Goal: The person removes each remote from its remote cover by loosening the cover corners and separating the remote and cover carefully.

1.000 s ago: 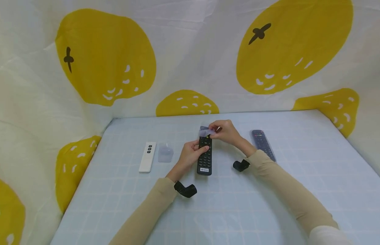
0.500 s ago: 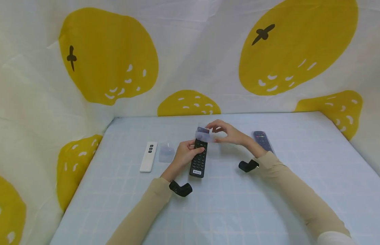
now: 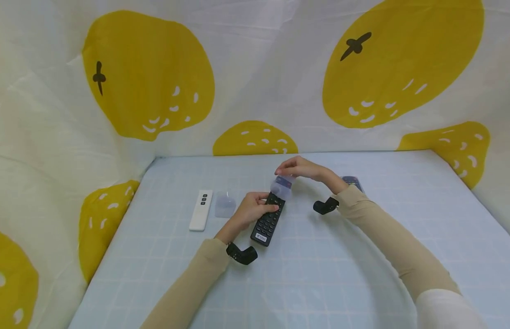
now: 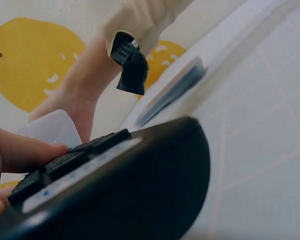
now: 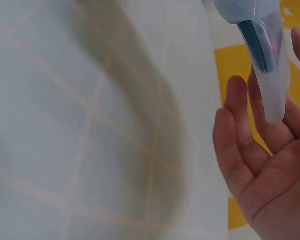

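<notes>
My left hand (image 3: 252, 209) grips a black remote control (image 3: 268, 224), its thumb lying over the buttons. The remote is tilted, with its labelled end toward me. A translucent soft cover (image 3: 281, 187) sits on the remote's far end, and something dark shows through it. My right hand (image 3: 300, 168) pinches the cover's far edge. In the right wrist view the cover (image 5: 272, 92) hangs between the thumb and curled fingers (image 5: 232, 145); the exact contact is partly hidden. In the left wrist view the remote's near end (image 4: 140, 185) fills the foreground, with the thumb (image 4: 30, 152) on its keys.
A white remote (image 3: 201, 210) lies on the left of the checked table (image 3: 312, 283), next to a flat translucent cover (image 3: 225, 204). A dark blue remote (image 3: 353, 183) lies at the right, partly hidden behind my right forearm. A fruit-print curtain (image 3: 255, 82) closes off the back.
The remote's far end has swung to the right with the cover on it. My right hand briefly spread its fingers, then came together at the cover's far edge.
</notes>
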A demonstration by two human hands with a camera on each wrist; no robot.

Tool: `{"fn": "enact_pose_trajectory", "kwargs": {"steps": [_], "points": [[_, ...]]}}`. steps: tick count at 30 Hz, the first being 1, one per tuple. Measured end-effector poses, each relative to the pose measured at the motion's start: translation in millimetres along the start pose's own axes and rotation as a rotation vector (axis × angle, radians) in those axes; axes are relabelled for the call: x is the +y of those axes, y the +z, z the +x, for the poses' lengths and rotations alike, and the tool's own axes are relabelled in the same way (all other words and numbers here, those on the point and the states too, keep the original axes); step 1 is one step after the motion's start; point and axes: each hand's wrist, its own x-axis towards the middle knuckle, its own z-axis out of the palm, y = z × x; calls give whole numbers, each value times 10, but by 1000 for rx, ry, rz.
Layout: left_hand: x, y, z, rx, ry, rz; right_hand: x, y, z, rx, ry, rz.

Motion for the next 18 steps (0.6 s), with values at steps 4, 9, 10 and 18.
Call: {"fn": "enact_pose_trajectory", "kwargs": {"steps": [4, 9, 10, 18], "points": [[-17, 8, 2, -12, 4, -10, 51, 14, 46, -81, 40, 135], [-23, 11, 4, -21, 22, -13, 92, 55, 82, -79, 57, 251], [-22, 11, 3, -20, 22, -13, 82, 68, 83, -58, 76, 260], [-60, 21, 25, 33, 16, 7, -97, 274, 90, 268, 312, 269]]}}
